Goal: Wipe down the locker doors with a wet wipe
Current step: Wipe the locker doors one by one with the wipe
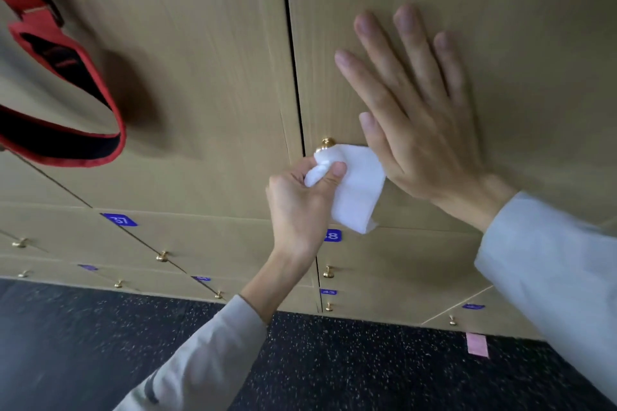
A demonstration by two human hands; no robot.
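Two hands beside door edge

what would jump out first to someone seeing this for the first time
The right hand pressed flat, fingers spread, on a wooden locker door. Just left of it, the left hand grips a white wet wipe by the brass knob. A red strap hangs far left.

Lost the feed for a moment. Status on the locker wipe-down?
Left hand pinching white wet wipe at brass knob. Right hand flat, fingers spread, pressing locker door. Red bag hanging at left, clear of the work.
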